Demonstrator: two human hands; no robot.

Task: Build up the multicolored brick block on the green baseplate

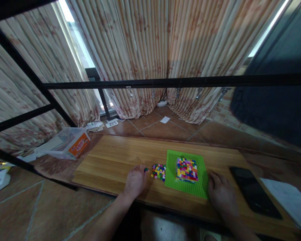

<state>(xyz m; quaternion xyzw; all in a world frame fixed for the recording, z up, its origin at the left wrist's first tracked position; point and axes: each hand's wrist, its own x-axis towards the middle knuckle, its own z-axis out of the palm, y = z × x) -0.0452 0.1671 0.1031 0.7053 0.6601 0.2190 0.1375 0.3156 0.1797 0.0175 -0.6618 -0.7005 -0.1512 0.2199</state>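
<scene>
My left hand [136, 180] is over the wooden table, its thumb and fingers pinched together on a small dark toy brick [146, 169], green and blue in colour. Just right of those fingertips lies a loose pile of multicoloured bricks [159, 171]. A bright green baseplate [171, 182] lies beside the pile, bearing a low block built of colourful bricks [187, 170]. At the plate's right edge rests my right hand [222, 192], fingers curled in and closed; what they hold, if anything, is hidden.
A black phone-like slab [254, 192] and a white sheet [288, 199] lie on the table's [110, 157] right side. On the floor at left stands a clear plastic box [72, 142] with an orange label. A black metal bar [150, 83] crosses beyond the table, before curtains.
</scene>
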